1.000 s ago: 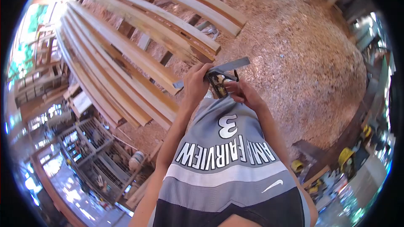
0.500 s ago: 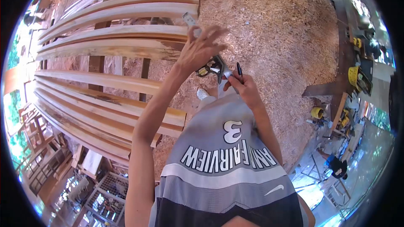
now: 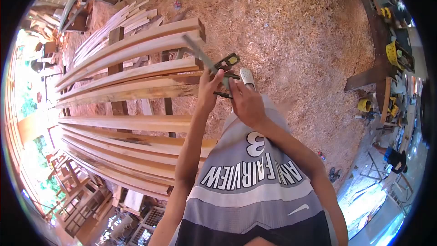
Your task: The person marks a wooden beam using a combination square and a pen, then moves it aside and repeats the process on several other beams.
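Note:
A combination square is held before my body, its metal blade slanting up and left over the board ends. Its dark head, with a yellowish patch, sits on the blade to the upper right. My left hand is closed on the lower part of the blade, thumb up. My right hand is closed beside it, fingers bent at the blade's lower end. A black pen sticks out leftward from under the right hand's fingers. The fingertips of the right hand are partly hidden.
Long wooden boards lie side by side on dark crosspieces to the left. Thin strips lie beyond. Wood shavings cover the ground. Yellow containers and a person are at the right.
My left hand was spread above the square and now grips its blade. My right hand has moved left, bringing the pen near the left hand. The square's head has turned, and the view has shifted.

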### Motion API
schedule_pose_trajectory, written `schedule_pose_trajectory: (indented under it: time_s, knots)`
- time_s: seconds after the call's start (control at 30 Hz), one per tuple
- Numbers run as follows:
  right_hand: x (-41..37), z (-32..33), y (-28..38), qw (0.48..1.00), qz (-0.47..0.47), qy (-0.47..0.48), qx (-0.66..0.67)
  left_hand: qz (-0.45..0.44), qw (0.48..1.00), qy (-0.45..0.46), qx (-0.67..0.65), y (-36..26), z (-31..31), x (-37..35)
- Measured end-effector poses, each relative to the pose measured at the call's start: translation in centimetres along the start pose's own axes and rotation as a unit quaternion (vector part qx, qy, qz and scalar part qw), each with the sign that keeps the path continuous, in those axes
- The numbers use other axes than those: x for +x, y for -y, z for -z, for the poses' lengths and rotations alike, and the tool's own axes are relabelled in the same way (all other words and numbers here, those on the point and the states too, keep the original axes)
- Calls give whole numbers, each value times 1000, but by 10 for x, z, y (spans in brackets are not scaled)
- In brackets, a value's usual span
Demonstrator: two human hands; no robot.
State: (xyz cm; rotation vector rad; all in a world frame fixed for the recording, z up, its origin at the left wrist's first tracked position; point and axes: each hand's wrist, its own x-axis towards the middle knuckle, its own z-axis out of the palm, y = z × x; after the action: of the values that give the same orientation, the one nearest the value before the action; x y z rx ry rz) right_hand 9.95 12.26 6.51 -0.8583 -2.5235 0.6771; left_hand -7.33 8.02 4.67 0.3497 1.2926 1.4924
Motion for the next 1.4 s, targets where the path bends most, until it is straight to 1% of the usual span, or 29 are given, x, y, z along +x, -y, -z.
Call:
schedule_pose_trajectory:
  time_s: [0.03,0.07,0.13,0.17,0.2,0.23,0.3,0.37,0.43,0.5,0.53,0.57,0.63,0.7,0.73,0.8,0.83,0.9,0.93,0.97,1.03,1.07,1.1,1.17,1.2,1.23,1.3,1.33,1.4]
  knots:
    - [-3,-7,-4,1000,-10,0,3,2,999,3,34,7,7,10]
    - [-5,-11,-7,1000,-11,0,13,-9,998,-44,49,18,14,17]
    - [-11,-17,-11,999,-25,0,27,6,995,-50,89,22,32,25]
    - [-19,-19,-11,989,-105,32,101,12,990,-58,125,21,41,28]
    - [-28,-21,-11,965,-183,64,176,42,991,-85,96,11,38,27]
    - [-32,-24,-15,962,-193,65,181,52,990,-84,100,0,36,30]
    - [-37,-34,-30,927,-287,15,239,20,929,-24,368,-9,40,34]
    - [-35,-51,-51,910,-325,-18,256,28,910,-16,413,-4,42,36]
    - [-28,-66,-64,909,-331,-41,252,-15,830,-41,555,-2,44,39]
    - [-17,-68,-62,913,-280,-136,263,-15,843,-35,537,-7,39,35]
    - [-13,-67,-62,912,-283,-143,261,-23,866,-44,498,-9,36,32]
    - [0,-49,-56,903,-303,-121,280,-29,887,-54,457,-16,29,28]
    - [18,-24,-52,894,-320,-97,298,-37,879,-41,473,-25,23,25]
    - [29,-11,-51,863,-356,-60,353,-36,924,39,379,-28,19,22]
    - [32,-7,-48,866,-350,-56,352,-40,925,33,376,-30,20,20]
    - [34,1,-44,855,-273,-73,436,-16,917,123,379,-33,15,17]
    - [30,4,-45,857,-268,-69,434,-20,919,119,375,-37,14,12]
    - [15,14,-50,838,-318,178,405,-30,848,184,497,-54,1,-2]
    - [4,17,-49,839,-318,183,402,-4,857,236,459,-56,-3,-4]
    - [-7,18,-48,847,-313,177,392,-5,861,232,453,-50,-1,-6]
    - [-30,16,-52,856,-302,186,377,-105,815,272,501,-30,6,-17]
    - [-44,10,-55,839,-305,148,427,-4,816,264,514,-32,-2,-28]
    - [-59,3,-57,817,-307,109,476,-4,823,253,508,-23,-4,-35]
    - [-88,-16,-64,801,-317,105,497,-32,851,268,451,7,-5,-46]
    - [-94,-17,-62,781,-332,88,521,-82,859,257,436,21,-9,-52]
    - [-98,-15,-63,783,-326,109,518,-81,867,237,431,34,-13,-59]
    - [-99,-4,-55,767,-403,201,456,-102,839,187,501,51,-25,-73]
    - [-102,-3,-53,768,-396,224,451,-97,847,165,496,58,-29,-77]
    - [-102,-3,-53,788,-424,115,432,-255,799,82,538,65,-33,-79]
